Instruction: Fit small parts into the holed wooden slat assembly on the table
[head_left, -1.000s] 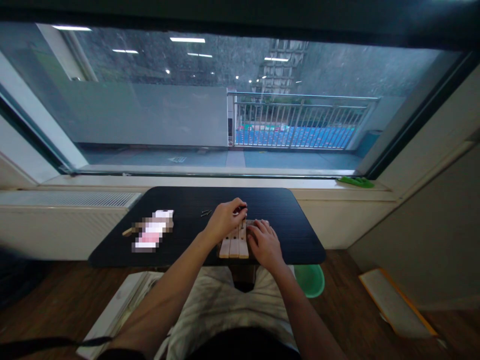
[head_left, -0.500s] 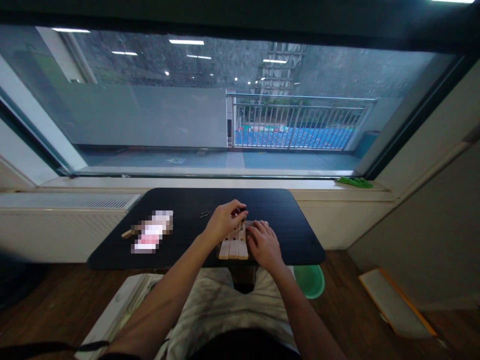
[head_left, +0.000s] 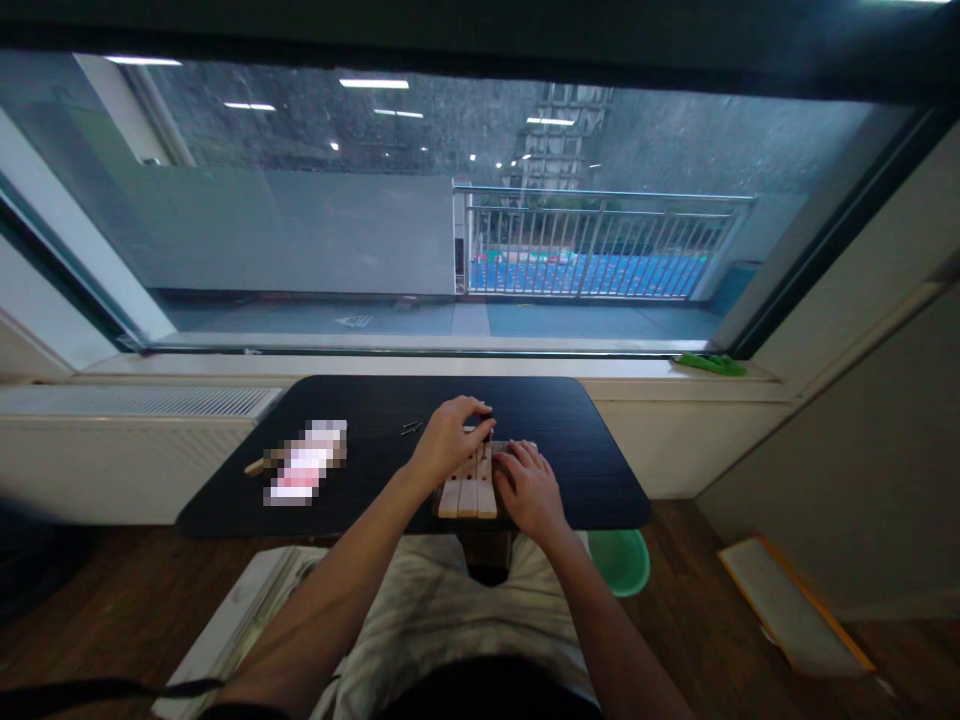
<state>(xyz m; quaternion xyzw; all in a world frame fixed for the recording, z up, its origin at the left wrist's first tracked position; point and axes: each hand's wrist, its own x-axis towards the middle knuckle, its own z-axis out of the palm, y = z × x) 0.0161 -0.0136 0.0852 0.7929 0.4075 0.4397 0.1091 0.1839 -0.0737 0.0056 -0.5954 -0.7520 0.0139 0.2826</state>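
Light wooden slats (head_left: 468,497) with dark round holes lie side by side near the front of the black table (head_left: 375,480). Over their far end, my left hand (head_left: 453,438) is closed in a pinch at the right-hand slat. Something small and dark shows between thumb and fingers, too small to name. My right hand (head_left: 531,488) rests against the right side of the slats, fingers stretched out and lying flat over a wooden piece partly hidden beneath them. Left of my left hand lie a few thin metal screws (head_left: 411,428).
At the table's left is a blurred-out pale item (head_left: 304,465) with a wooden stick (head_left: 256,467) poking out. A green basin (head_left: 619,562) stands on the floor below the right front edge. The window sill (head_left: 525,367) borders the far side, with a green cloth (head_left: 709,365) on it.
My left hand has shifted very slightly at the far end of the slats, its fingers still pinched. My right hand and the slats look unmoved.
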